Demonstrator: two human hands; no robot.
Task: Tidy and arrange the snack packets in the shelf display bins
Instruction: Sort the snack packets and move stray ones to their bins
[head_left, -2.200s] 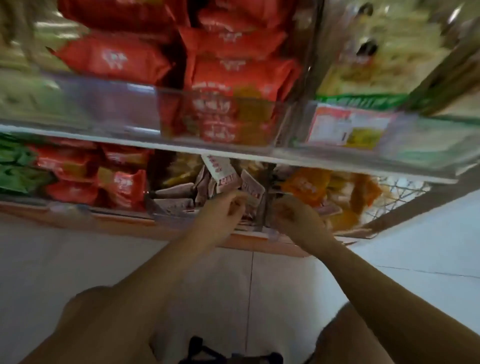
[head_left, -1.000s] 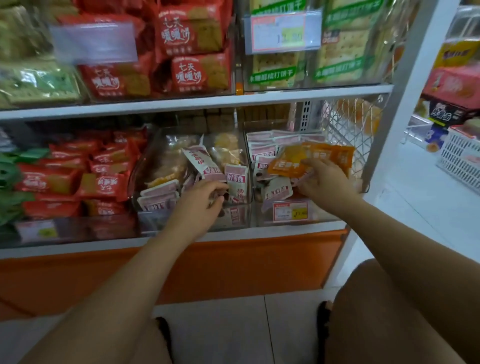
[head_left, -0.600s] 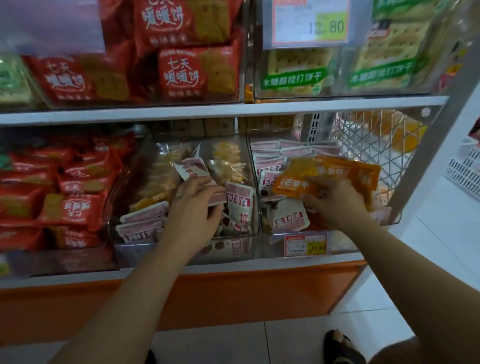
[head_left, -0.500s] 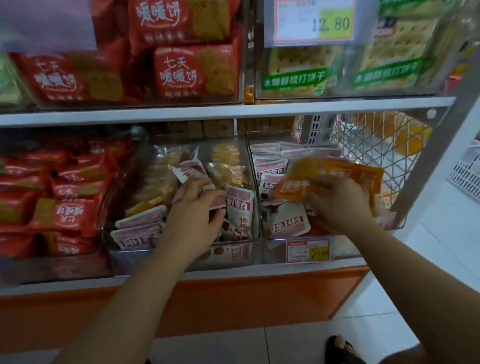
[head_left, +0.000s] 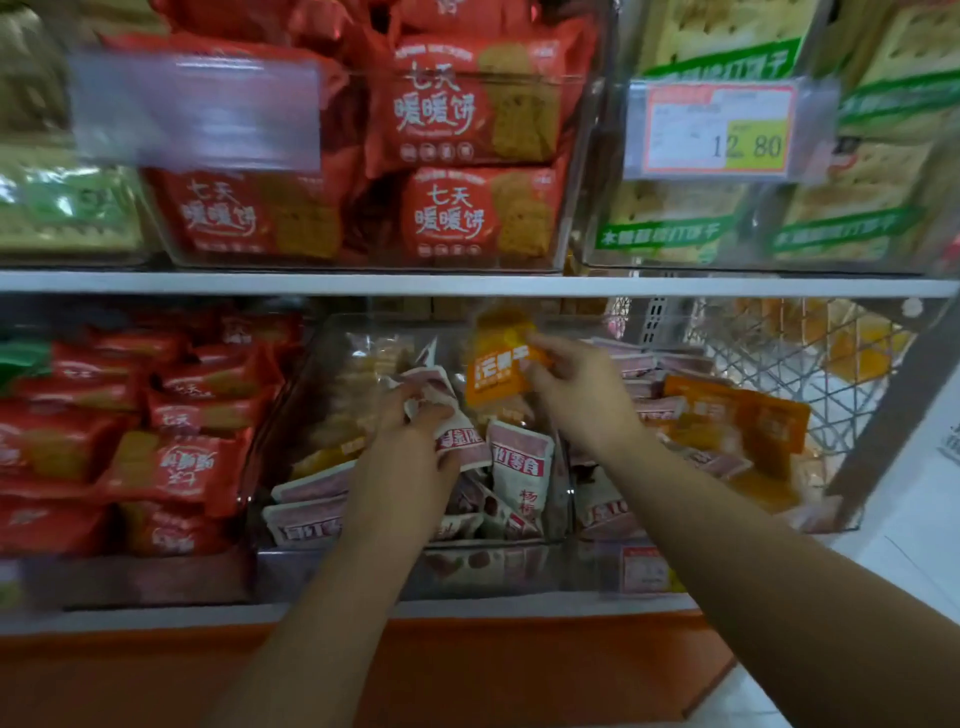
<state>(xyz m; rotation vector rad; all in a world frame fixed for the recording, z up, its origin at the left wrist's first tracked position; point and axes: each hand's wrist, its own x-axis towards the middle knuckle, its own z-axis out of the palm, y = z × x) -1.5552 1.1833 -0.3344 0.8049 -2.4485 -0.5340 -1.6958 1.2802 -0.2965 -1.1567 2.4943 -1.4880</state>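
Sorting looks midway: the right hand (head_left: 576, 392) pinches an orange packet (head_left: 496, 374) over the middle bin (head_left: 493, 569), the left hand (head_left: 410, 462) grips a pink packet (head_left: 464, 441), others lie jumbled.

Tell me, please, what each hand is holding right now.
Left hand: grips a pink-and-white packet.
Right hand: pinches an orange packet.
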